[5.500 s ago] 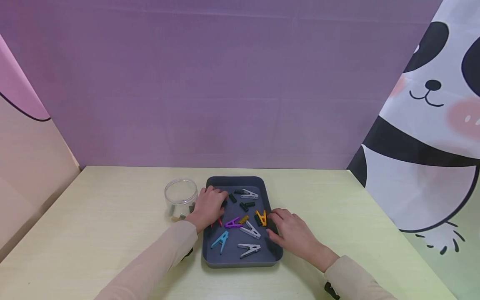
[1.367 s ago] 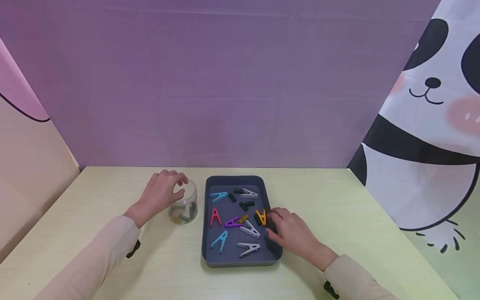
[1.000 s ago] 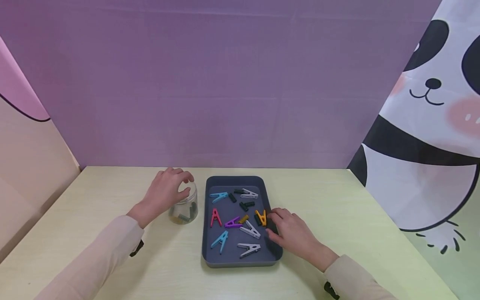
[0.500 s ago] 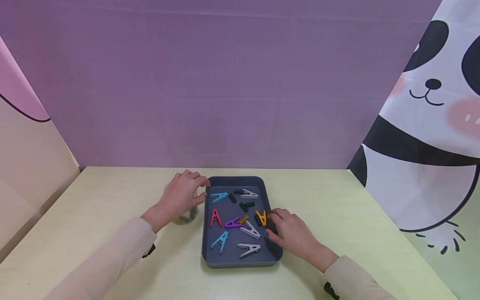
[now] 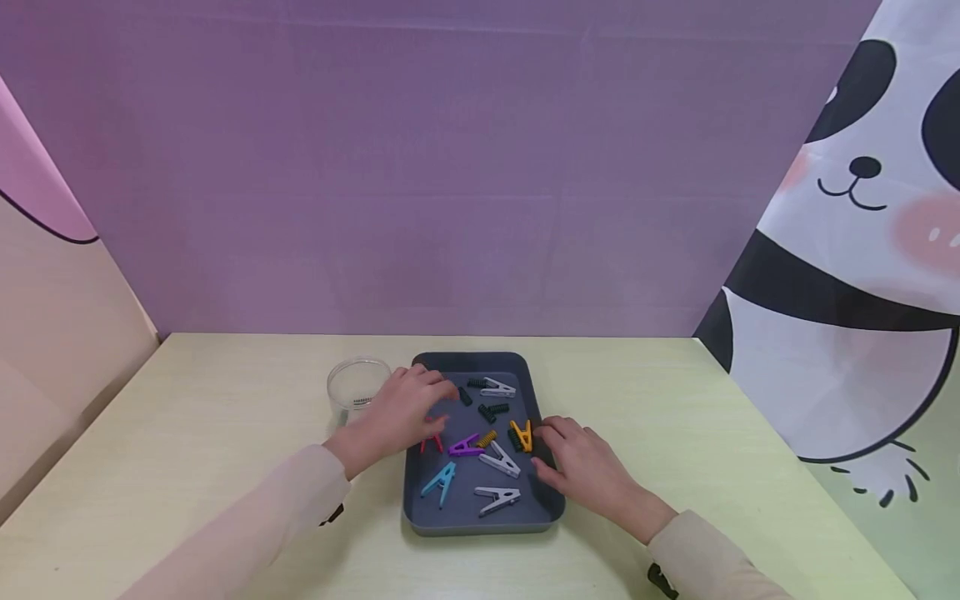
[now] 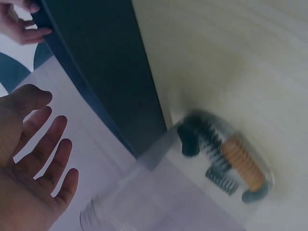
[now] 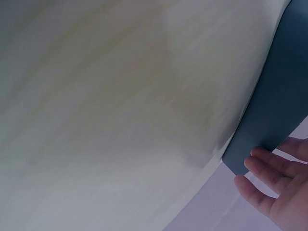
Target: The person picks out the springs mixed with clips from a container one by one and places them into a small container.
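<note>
My left hand point(image 5: 405, 408) hovers over the left rim of the dark grey tray point(image 5: 472, 525), its fingers loosely bent with nothing between them in the left wrist view. A red clip point(image 5: 432, 444) shows partly below that hand; the upper blue clip is hidden. Elsewhere in the tray lie a blue clip point(image 5: 439, 482), a purple clip point(image 5: 465, 447), a yellow clip point(image 5: 522, 436), several grey clips point(image 5: 498, 498) and small ribbed, spring-like pieces point(image 5: 487, 413). My right hand point(image 5: 592, 467) rests at the tray's right rim, fingertips against its outer wall in the right wrist view.
A clear round jar point(image 5: 347, 392) stands left of the tray, partly behind my left hand. Dark ribbed pieces point(image 6: 222, 181) and an orange ribbed piece point(image 6: 244, 162) lie inside it. A purple backdrop point(image 5: 450, 167) rises behind the pale wooden table point(image 5: 225, 417).
My left hand has moved right, from above the jar to over the tray's left side, covering the upper blue clip. My right hand and the tray have stayed put.
</note>
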`<state>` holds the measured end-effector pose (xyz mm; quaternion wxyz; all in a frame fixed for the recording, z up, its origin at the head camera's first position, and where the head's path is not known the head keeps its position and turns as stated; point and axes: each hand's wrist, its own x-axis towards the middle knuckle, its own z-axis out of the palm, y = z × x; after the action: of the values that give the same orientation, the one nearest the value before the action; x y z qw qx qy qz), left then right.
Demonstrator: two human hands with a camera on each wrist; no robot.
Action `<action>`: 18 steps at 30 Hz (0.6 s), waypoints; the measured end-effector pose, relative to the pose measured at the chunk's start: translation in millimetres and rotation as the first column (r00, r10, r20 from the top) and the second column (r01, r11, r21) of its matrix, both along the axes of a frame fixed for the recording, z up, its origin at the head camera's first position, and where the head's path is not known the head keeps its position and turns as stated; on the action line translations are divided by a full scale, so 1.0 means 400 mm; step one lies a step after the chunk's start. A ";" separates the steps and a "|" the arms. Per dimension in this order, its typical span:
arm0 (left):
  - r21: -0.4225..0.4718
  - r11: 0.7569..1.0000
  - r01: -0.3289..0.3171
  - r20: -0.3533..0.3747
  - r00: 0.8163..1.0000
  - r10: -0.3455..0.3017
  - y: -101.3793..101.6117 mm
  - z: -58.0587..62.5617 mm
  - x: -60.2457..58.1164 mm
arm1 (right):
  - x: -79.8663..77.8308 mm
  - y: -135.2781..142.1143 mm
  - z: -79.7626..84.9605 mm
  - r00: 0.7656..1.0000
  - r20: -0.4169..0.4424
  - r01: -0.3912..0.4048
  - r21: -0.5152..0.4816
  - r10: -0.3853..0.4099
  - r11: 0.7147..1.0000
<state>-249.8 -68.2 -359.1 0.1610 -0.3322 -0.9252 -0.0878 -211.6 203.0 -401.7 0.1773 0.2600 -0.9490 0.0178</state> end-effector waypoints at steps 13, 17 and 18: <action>-0.064 0.997 0.045 0.109 0.993 -0.038 0.062 -0.046 -0.012 | -0.001 0.001 -0.002 1.000 -0.008 -0.002 0.004 0.002 1.000; -0.067 0.996 0.059 0.140 0.989 -0.049 0.079 -0.057 -0.019 | 0.000 0.000 0.001 1.000 -0.009 -0.008 0.004 0.008 1.000; -0.070 0.996 0.062 0.147 0.988 -0.052 0.083 -0.059 -0.021 | 0.001 0.000 0.002 1.000 -0.007 -0.008 0.003 0.008 1.000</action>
<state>-258.0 -35.2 -382.6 0.0784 -0.3570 -0.9272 -0.0820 -211.4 203.2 -401.0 0.1803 0.2640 -0.9474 0.0161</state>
